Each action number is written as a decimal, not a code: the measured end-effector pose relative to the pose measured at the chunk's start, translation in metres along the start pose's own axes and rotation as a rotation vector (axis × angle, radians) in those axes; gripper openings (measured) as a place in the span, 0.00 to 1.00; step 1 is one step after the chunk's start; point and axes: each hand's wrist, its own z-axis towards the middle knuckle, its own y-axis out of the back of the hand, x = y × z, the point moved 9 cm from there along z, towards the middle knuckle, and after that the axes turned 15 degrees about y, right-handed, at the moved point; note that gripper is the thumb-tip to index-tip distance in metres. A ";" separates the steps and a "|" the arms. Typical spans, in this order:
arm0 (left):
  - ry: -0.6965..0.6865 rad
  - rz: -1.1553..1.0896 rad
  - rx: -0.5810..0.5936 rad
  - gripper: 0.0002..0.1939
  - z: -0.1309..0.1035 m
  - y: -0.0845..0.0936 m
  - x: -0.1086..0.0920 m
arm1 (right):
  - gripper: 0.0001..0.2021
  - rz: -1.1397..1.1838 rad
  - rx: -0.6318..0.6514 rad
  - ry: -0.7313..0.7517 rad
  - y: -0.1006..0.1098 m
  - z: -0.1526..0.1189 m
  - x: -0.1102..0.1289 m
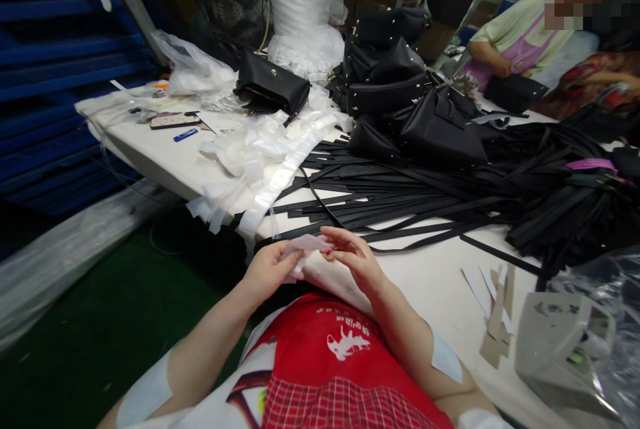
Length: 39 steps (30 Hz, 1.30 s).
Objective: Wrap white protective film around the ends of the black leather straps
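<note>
At the near edge of the white table point(425, 282), my left hand point(273, 269) pinches a thin, pale, translucent sheet point(307, 242) between thumb and fingers. Close to its right, my right hand point(355, 259) is curled, its thumb and fingertips together around something small and reddish that I cannot make out. Both hands are just above the red apron point(330, 342). Behind them lie many long black straps point(390, 202). Crumpled white plastic strips point(280, 156) hang over the table edge.
Black bags point(400, 89) are heaped behind the straps; another bag point(273, 82) stands left of them. A blue cutter point(185, 134) lies at the left. A grey plastic container point(560, 342) sits at the right. Two people work at the far right, one holding a black bag point(515, 91).
</note>
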 end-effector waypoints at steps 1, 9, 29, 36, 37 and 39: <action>0.002 0.004 -0.012 0.20 0.001 0.001 0.001 | 0.23 -0.046 0.045 0.016 -0.004 -0.001 0.004; -0.069 0.131 0.049 0.19 -0.003 -0.010 0.001 | 0.14 -0.490 -0.158 0.048 0.015 -0.002 0.011; -0.367 0.193 -0.283 0.17 -0.012 -0.010 -0.029 | 0.14 -0.408 -0.200 0.042 0.023 0.001 0.002; -0.332 0.148 -0.448 0.17 -0.007 0.011 -0.026 | 0.11 -0.358 -0.246 0.128 0.024 0.000 0.013; -0.336 0.153 -0.425 0.18 -0.006 0.011 -0.027 | 0.12 -0.299 -0.252 0.112 0.024 0.000 0.013; -0.365 0.185 -0.354 0.23 -0.004 0.007 -0.030 | 0.13 -0.190 -0.244 0.056 0.022 0.001 0.009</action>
